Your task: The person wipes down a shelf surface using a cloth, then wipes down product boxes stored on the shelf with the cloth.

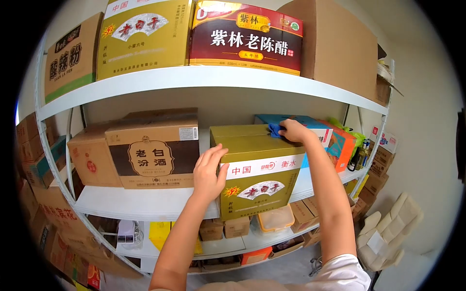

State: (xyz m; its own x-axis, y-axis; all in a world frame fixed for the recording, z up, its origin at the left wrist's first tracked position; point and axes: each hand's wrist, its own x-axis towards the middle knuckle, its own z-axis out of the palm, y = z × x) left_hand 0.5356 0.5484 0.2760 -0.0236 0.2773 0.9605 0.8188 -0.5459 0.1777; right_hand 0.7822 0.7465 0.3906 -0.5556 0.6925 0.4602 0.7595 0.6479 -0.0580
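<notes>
An olive-gold carton with a white band and a silver fan label stands on the middle shelf, its front at the shelf's edge. Flat against its left side and front corner lies my left hand, fingers spread and pointing up. My right hand is over the back right of the carton's top, its fingers closed on a crumpled blue cloth that touches the top.
Brown cartons stand left of the gold one; a teal box, an orange box and bottles are on its right. Larger cartons fill the upper shelf. Below are a lidded container and small boxes. A cream chair stands right.
</notes>
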